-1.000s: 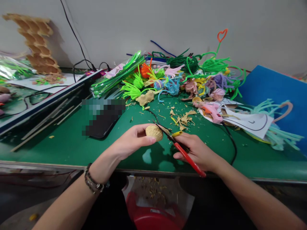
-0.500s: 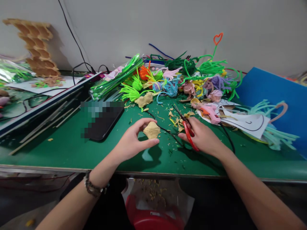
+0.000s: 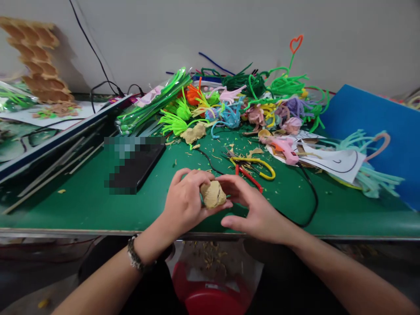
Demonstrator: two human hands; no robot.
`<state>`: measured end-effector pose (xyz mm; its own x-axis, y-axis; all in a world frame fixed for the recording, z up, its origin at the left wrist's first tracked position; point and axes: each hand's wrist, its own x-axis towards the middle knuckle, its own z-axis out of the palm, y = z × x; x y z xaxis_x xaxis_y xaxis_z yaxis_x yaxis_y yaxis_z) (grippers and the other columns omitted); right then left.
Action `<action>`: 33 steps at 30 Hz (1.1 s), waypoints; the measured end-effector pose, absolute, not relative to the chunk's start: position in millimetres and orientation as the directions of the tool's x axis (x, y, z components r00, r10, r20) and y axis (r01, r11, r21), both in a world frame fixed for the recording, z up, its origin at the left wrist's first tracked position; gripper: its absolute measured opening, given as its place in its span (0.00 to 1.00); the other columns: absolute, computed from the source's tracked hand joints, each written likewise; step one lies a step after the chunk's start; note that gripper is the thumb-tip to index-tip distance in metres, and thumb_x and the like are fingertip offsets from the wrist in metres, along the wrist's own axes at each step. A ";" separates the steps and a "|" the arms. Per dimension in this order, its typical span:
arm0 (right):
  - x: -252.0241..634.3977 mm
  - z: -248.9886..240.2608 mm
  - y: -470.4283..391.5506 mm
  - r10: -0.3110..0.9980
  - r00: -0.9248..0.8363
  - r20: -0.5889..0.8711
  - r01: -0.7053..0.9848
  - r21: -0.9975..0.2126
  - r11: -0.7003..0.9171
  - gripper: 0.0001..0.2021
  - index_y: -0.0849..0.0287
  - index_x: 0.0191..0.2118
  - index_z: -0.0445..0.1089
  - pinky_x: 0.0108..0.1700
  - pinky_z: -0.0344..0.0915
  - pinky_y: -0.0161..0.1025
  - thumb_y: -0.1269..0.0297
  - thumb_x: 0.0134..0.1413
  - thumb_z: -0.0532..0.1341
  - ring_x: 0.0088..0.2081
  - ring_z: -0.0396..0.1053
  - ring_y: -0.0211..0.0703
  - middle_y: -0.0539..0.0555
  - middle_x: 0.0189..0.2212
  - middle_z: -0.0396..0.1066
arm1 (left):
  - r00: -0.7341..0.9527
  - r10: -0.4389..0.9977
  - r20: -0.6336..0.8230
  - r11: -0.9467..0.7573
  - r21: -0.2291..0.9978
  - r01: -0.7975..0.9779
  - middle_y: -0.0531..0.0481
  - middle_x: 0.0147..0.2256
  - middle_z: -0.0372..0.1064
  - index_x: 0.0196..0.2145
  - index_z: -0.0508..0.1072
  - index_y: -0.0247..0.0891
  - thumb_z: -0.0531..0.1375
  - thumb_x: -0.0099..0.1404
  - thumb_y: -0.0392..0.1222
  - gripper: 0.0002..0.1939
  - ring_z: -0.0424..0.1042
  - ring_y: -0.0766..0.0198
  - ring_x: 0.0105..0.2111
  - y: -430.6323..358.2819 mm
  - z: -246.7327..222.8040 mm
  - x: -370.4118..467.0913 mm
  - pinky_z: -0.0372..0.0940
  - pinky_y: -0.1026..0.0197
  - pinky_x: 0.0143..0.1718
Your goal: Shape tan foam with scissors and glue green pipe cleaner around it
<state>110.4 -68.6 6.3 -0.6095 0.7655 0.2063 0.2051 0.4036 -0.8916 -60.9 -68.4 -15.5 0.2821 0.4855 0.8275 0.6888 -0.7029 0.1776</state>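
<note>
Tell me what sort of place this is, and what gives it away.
Probably a handicraft workbench: a heap of bright fuzzy stems, what looks like a pink glue gun, and a hand tool with red and yellow handles lying among scraps.

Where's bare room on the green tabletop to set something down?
Front left, between phone, left hand and table edge; front right, between black cable, mint bundle and table edge. Crowded: scissors among scraps, colourful pile behind them.

I have open green tabletop [image 3: 144,212] left of my bare left hand [image 3: 187,199]; beyond its grip, rightward, red-and-yellow-handled metal cutters [image 3: 246,174], probably scissors, obstruct.
</note>
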 end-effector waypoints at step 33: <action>111.7 -3.0 -64.2 0.841 -0.436 0.320 0.141 -0.899 0.415 0.13 0.54 0.44 0.61 0.40 0.68 0.36 0.66 0.51 0.58 0.38 0.67 0.36 0.51 0.37 0.65 | 0.572 0.703 0.424 -0.700 0.268 0.662 0.39 0.38 0.70 0.48 0.58 0.28 0.50 0.60 0.38 0.19 0.71 0.55 0.36 -71.5 -1.8 -61.8 0.65 0.54 0.35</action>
<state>111.7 -64.2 -3.0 -0.4358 0.8413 0.3199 0.1409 0.4148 -0.8990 -61.8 -71.5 -1.8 0.5718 0.7026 0.4236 0.6616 -0.7002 0.2682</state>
